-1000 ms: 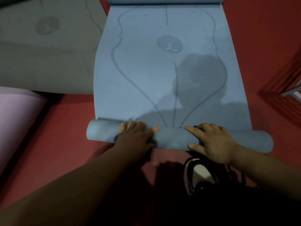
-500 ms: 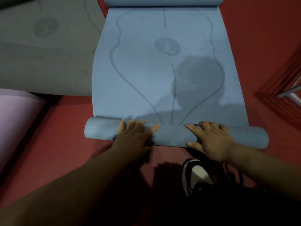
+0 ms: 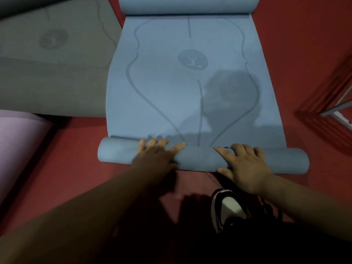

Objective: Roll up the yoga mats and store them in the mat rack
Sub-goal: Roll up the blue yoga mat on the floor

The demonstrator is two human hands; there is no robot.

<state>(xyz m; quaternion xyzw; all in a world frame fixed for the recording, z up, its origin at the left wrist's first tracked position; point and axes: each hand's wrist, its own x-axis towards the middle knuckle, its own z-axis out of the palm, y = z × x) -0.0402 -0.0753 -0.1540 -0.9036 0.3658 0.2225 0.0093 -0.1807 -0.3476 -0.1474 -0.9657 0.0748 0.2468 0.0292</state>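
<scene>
Flatly, left hand, right hand, pressing mat

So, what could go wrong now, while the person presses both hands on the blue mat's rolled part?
1. The left hand and right hand press near the middle of the roll of the blue mat. Its ends are free, so it may wind loose or uneven there.
2. The far end curls up and may crease when the roll arrives.
3. The grey mat lies at the blue mat's left edge and might get dragged.
</scene>
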